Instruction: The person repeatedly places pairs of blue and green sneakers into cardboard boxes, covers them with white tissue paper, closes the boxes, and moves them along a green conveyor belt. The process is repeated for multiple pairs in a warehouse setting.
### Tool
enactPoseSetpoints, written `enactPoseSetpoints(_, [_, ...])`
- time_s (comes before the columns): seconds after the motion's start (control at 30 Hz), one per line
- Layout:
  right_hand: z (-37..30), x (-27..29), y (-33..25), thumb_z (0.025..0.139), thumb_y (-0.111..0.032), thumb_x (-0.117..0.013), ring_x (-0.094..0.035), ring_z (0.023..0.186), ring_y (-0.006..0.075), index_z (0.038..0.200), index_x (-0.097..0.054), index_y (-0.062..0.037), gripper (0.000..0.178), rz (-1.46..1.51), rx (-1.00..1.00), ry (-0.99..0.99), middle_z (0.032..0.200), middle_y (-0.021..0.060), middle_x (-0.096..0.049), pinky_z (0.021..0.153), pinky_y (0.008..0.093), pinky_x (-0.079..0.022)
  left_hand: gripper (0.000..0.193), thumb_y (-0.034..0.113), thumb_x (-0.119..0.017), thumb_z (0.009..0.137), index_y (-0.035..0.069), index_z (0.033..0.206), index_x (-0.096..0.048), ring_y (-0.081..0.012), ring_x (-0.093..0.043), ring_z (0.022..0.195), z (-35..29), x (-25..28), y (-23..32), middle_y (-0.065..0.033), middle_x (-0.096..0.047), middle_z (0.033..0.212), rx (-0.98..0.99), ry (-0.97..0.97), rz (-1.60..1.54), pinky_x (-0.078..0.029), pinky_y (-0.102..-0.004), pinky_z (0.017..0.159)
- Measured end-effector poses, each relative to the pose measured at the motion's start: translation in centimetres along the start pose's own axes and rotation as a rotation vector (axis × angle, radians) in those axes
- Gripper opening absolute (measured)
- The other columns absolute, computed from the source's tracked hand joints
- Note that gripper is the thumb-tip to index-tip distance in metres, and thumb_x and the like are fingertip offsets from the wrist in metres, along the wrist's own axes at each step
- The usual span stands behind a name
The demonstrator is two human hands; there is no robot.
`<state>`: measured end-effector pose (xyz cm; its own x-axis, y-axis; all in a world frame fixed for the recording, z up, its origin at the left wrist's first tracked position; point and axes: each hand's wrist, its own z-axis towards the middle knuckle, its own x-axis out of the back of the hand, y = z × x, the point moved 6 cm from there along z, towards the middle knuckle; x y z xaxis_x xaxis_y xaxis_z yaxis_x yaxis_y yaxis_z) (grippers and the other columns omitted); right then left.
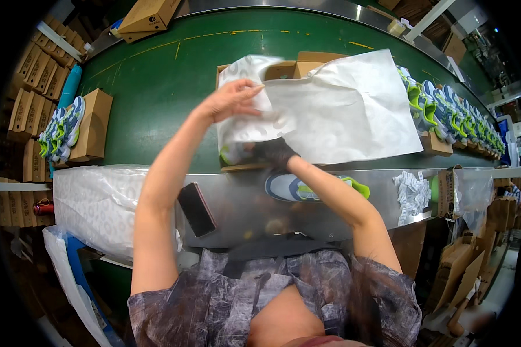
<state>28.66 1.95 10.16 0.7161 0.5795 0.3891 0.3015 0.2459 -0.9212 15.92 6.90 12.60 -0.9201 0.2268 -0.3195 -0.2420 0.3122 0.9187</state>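
Note:
An open cardboard shoebox [323, 56] lies ahead of me, mostly covered by a wide sheet of white tissue paper [353, 110]. My left hand [230, 102] is bare and pinches the edge of a raised paper flap on the left. In a black glove, my right hand [276, 152] reaches under the lower edge of the paper. Its blurred fingers are partly hidden beside a shoe [231, 154] that shows in the box's near left corner. Below my right forearm, a grey-blue and lime sneaker [292, 188] lies on its side on the metal ledge.
A dark phone [197, 209] lies left on the ledge, beside stacked patterned tissue [98, 202]. Crumpled paper strips [412, 195] sit right. A long row of sneakers [454, 113] lines the green belt [150, 87] at right. More sneakers [63, 128] lean on a box [94, 127] at left.

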Motion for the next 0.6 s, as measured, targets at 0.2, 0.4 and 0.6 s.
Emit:
enactPoseSetpoints(0.2, [-3.1, 10.5, 5.4, 0.066, -0.034, -0.062, -0.031, 0.121, 0.0348, 0.115, -0.049, -0.0159, 0.054, -1.345, 0.144, 0.349, 0.127, 0.0154, -0.039, 0.088, 0.0644, -0.024, 0.051, 0.039, -0.057, 0.081, 0.003, 0.115, -0.047, -0.0301, -0.051, 0.106, -1.6, 0.5, -4.4, -0.0154, -0.05, 0.118, -0.499, 0.443, 1.449, -0.039, -0.0459, 0.089])
enactPoseSetpoints(0.4, [-8.7, 23.2, 8.3, 0.074, -0.039, -0.061, -0.025, 0.127, 0.0309, 0.128, -0.04, -0.0194, 0.061, -1.29, -0.191, 0.576, 0.139, 0.0149, -0.024, 0.094, 0.0612, -0.018, 0.086, 0.065, -0.058, 0.062, 0.016, 0.129, -0.039, -0.0336, -0.022, 0.128, -2.0, -1.8, -9.4, -0.0182, -0.029, 0.136, -0.197, 0.276, 1.872, -0.011, -0.0664, 0.095])
enactPoseSetpoints(0.6, [-23.9, 28.1, 16.3, 0.09, -0.018, -0.047, -0.044, 0.072, 0.0116, 0.09, -0.053, -0.0041, 0.015, 0.63, 0.205, 0.99, 0.078, 0.0024, -0.048, 0.068, 0.026, -0.041, 0.09, 0.061, -0.065, 0.06, 0.006, 0.126, -0.04, -0.0368, -0.027, 0.124, -2.7, -3.7, -7.8, -0.0228, -0.032, 0.132, -0.018, 0.211, 1.501, -0.02, -0.0602, 0.095])
